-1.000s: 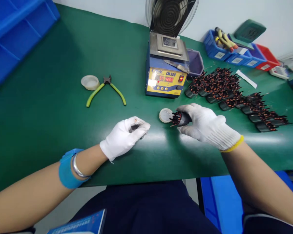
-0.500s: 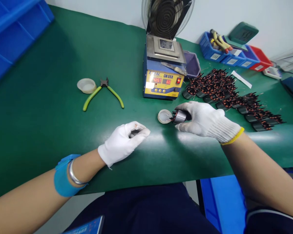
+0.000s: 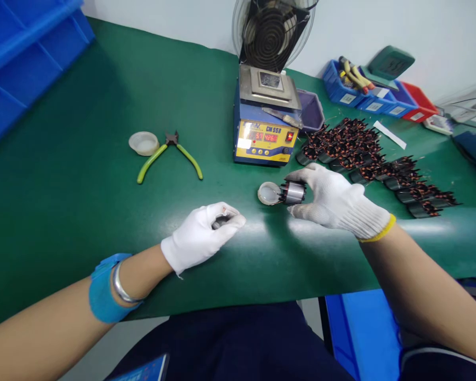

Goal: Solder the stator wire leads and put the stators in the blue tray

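Holding core (image 3: 293, 193) near machine (image 3: 265, 142) ("CM 55…")

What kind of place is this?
It looks like a workbench in a factory or workshop: there are lots of metal cores with copper wire, green-handled pliers, and a yellow-fronted machine with red digits.

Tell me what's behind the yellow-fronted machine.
A fan rises behind the machine, and part of a purple bin shows past its right side. The machine covers the fan's base and the bin's left end.
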The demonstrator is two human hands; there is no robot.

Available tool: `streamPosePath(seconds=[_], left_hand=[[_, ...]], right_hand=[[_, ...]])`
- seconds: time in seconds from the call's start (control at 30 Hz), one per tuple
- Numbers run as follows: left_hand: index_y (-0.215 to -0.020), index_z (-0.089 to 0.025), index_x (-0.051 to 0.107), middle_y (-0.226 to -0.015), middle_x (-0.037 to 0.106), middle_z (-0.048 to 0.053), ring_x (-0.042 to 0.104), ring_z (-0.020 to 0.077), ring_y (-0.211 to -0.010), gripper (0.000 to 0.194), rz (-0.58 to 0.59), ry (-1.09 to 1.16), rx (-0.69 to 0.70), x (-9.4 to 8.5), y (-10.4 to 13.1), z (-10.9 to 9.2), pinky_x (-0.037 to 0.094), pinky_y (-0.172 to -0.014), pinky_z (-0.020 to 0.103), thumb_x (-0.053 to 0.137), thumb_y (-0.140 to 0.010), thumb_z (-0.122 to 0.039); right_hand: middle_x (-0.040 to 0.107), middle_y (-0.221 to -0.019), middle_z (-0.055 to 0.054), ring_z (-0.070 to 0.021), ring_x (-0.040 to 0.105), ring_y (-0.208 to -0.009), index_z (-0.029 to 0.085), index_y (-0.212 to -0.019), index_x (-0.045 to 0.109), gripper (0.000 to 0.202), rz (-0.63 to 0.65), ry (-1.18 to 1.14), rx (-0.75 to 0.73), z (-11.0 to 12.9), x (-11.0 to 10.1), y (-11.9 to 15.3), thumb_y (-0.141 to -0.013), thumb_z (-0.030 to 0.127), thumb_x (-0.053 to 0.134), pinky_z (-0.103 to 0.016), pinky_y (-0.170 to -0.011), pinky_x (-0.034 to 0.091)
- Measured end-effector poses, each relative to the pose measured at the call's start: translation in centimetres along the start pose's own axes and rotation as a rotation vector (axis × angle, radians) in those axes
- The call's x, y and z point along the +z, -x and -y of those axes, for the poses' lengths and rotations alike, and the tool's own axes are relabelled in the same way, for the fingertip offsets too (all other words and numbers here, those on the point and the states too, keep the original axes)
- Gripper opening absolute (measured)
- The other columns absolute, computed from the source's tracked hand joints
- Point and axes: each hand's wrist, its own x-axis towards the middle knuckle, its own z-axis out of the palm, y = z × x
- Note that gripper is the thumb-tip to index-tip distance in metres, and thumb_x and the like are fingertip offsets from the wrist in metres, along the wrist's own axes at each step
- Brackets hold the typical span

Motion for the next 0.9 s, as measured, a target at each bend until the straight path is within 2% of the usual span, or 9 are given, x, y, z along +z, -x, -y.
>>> streamPosePath(seconds=[0.17, 0.3, 0.43, 0.57, 0.63, 0.73, 0.83, 0.9], left_hand=[[-0.088, -0.021, 0.072, -0.084, 0.074, 0.001, 0.065, 0.0172, -0.075, 0.031, 0.032, -0.054, -0.008, -0.1, 0.0, -0.2, 0.052, -0.068, 0.027, 0.06, -0.091, -0.05], [-0.09, -0.021, 0.072, -0.085, 0.075, 0.001, 0.067, 0.0179, -0.077, 0.032, 0.041, -0.076, -0.011, -0.1, -0.1, -0.3, 0.052, -0.07, 0.028, 0.06, -0.091, -0.051], [-0.089, -0.021, 0.072, -0.086, 0.075, 0.001, 0.068, 0.0183, -0.078, 0.033, 0.052, -0.083, -0.019, 0.0, -0.1, -0.6, 0.052, -0.071, 0.028, 0.059, -0.091, -0.051], [-0.088, -0.021, 0.072, -0.085, 0.075, 0.001, 0.067, 0.018, -0.076, 0.032, 0.025, -0.091, -0.036, 0.5, 0.0, -0.8, 0.052, -0.07, 0.029, 0.059, -0.09, -0.05], [-0.088, -0.021, 0.072, -0.083, 0.075, 0.001, 0.066, 0.0175, -0.072, 0.032, 0.001, -0.119, -0.038, 0.9, 0.0, -0.8, 0.05, -0.068, 0.03, 0.058, -0.09, -0.05], [-0.087, -0.021, 0.072, -0.08, 0.074, 0.001, 0.064, 0.0168, -0.069, 0.03, 0.003, -0.179, 0.012, 1.5, -0.1, -0.7, 0.048, -0.067, 0.03, 0.056, -0.09, -0.046], [-0.086, -0.022, 0.072, -0.081, 0.074, 0.0, 0.063, 0.0161, -0.07, 0.026, 0.041, -0.204, 0.055, 1.7, -0.3, -0.7, 0.047, -0.068, 0.03, 0.055, -0.091, -0.042], [-0.087, -0.022, 0.072, -0.083, 0.074, 0.001, 0.063, 0.0161, -0.071, 0.026, 0.066, -0.197, 0.056, 1.7, -0.4, -0.8, 0.047, -0.068, 0.029, 0.055, -0.091, -0.042]], right_hand=[[0.055, -0.139, -0.011, -0.0312, 0.067, -0.096, 0.033, -0.142, 0.058, 0.07, -0.219, 0.064, 0.076, 0.9, -0.3, 0.7, -0.074, 0.035, 0.075, -0.037, -0.068, 0.052], [0.055, -0.141, -0.014, -0.0355, 0.063, -0.108, 0.031, -0.141, 0.056, 0.06, -0.15, 0.172, -0.004, 1.9, 0.6, -0.4, -0.082, 0.027, 0.068, -0.038, -0.071, 0.054], [0.058, -0.136, -0.017, -0.0359, 0.061, -0.114, 0.026, -0.14, 0.057, 0.046, -0.116, 0.183, 0.015, 2.9, 1.6, -1.1, -0.094, 0.029, 0.057, -0.039, -0.075, 0.054], [0.057, -0.137, -0.018, -0.0381, 0.059, -0.119, 0.027, -0.141, 0.057, 0.049, -0.126, 0.208, -0.007, 2.5, 1.5, -0.6, -0.093, 0.027, 0.06, -0.044, -0.079, 0.057], [0.055, -0.14, -0.018, -0.0402, 0.059, -0.119, 0.027, -0.144, 0.054, 0.058, -0.164, 0.241, -0.029, 1.8, 0.6, -0.5, -0.088, 0.025, 0.066, -0.047, -0.079, 0.058], [0.054, -0.141, -0.018, -0.0428, 0.062, -0.111, 0.027, -0.147, 0.051, 0.067, -0.324, 0.269, -0.019, 0.5, -2.3, -1.9, -0.084, 0.028, 0.07, -0.055, -0.075, 0.06], [0.055, -0.138, -0.019, -0.046, 0.062, -0.111, 0.025, -0.142, 0.057, 0.062, -0.492, 0.23, 0.026, 0.1, -6.6, -5.7, -0.083, 0.034, 0.074, -0.063, -0.078, 0.058], [0.054, -0.139, -0.02, -0.0493, 0.059, -0.118, 0.019, -0.139, 0.06, 0.064, -0.511, 0.188, 0.056, 0.3, -9.2, -9.2, -0.08, 0.034, 0.08, -0.067, -0.085, 0.052]])
